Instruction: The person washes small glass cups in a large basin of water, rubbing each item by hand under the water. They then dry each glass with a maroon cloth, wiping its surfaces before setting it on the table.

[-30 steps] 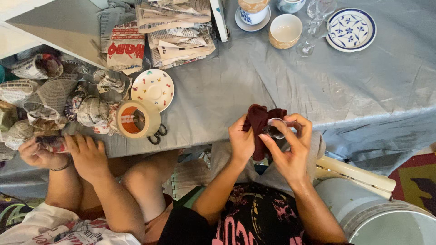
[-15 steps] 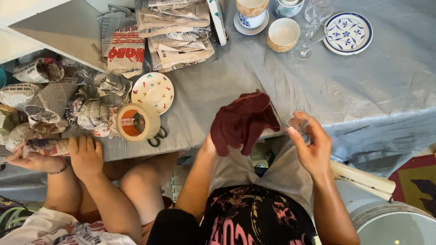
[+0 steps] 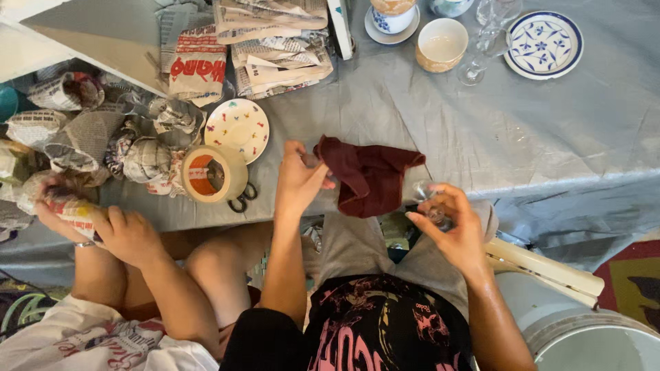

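Pinching one corner of a dark maroon cloth [image 3: 368, 175] at the surface's near edge, the left hand [image 3: 297, 180] lifts it; the right hand [image 3: 450, 223] closes around a small clear glass [image 3: 427, 199], mostly hidden by its fingers.

Matt, soft dark-red cloth [image 3: 371, 175] beside clear, glossy glass [image 3: 427, 199]; beyond the cloth, wrinkled grey tablecloth [image 3: 426, 117], glazed ceramic plate [image 3: 237, 127], crumpled newsprint [image 3: 148, 158].
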Action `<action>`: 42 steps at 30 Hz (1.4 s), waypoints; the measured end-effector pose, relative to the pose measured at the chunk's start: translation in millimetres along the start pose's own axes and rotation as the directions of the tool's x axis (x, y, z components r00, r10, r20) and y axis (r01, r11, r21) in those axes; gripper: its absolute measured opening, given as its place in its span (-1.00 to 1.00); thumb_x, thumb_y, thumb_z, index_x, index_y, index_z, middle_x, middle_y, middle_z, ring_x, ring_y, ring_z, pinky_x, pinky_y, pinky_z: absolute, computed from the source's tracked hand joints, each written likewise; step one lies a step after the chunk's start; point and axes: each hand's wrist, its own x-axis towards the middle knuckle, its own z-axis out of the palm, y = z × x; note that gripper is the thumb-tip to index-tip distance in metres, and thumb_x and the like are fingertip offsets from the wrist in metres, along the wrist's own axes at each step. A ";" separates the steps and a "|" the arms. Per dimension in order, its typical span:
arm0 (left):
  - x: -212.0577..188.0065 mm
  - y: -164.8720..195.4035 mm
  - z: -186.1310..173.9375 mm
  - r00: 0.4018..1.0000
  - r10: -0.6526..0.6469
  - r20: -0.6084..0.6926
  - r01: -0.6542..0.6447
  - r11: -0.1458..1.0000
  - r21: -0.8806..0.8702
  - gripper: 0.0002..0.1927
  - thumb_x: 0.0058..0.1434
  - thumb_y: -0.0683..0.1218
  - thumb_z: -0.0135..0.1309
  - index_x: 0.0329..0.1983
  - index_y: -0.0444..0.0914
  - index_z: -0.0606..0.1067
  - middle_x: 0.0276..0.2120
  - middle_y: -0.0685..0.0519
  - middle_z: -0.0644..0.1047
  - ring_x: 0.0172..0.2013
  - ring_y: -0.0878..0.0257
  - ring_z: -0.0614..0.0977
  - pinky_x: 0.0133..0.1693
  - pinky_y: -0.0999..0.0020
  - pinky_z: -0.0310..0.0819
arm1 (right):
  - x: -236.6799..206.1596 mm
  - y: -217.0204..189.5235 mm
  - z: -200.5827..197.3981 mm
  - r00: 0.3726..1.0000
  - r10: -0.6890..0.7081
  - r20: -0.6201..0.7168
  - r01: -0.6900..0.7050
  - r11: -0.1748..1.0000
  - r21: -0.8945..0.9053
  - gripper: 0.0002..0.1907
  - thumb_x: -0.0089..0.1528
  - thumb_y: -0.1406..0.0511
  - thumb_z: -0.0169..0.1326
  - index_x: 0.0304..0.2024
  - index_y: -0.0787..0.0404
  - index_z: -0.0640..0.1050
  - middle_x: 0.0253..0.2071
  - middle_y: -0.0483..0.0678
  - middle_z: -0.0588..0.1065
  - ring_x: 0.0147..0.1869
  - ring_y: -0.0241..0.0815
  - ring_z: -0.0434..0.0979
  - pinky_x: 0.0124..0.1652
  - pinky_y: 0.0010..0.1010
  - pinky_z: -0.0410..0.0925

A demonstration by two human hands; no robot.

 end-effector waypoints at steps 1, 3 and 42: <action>0.0 -3.2 0.1 0.999 -0.039 0.007 0.038 0.999 0.021 -0.71 0.25 -0.17 0.19 -0.20 -0.47 0.35 -0.44 -0.18 0.61 -0.54 0.24 0.69 -0.52 0.37 0.62 | -0.6 2.2 4.1 1.000 -0.014 0.018 0.014 1.000 0.003 -0.42 0.15 0.42 0.32 0.17 0.18 0.38 -0.23 -0.12 0.58 -0.15 -0.39 0.56 -0.14 -0.55 0.44; -2.2 -7.5 1.8 0.997 0.024 0.080 -0.025 1.000 0.018 -0.79 0.29 -0.19 0.14 -0.16 -0.48 0.46 -0.38 -0.15 0.63 -0.44 0.24 0.69 -0.40 0.37 0.63 | -3.3 7.0 12.0 0.999 0.000 0.043 -0.001 1.000 0.015 -0.44 0.15 0.43 0.32 0.15 0.17 0.38 -0.26 -0.12 0.58 -0.18 -0.39 0.56 -0.16 -0.55 0.44; -92.4 13.5 27.1 0.550 0.575 0.606 -0.733 0.680 0.020 -0.64 0.27 0.07 0.29 0.06 -0.17 0.64 0.24 -0.11 0.27 0.24 -0.02 0.34 0.32 0.13 0.29 | -48.3 -54.4 29.1 0.954 -0.296 -0.039 0.274 0.918 -0.287 -0.50 0.16 0.44 0.27 0.17 0.24 0.54 -0.01 0.03 0.56 -0.03 -0.14 0.63 -0.09 -0.38 0.49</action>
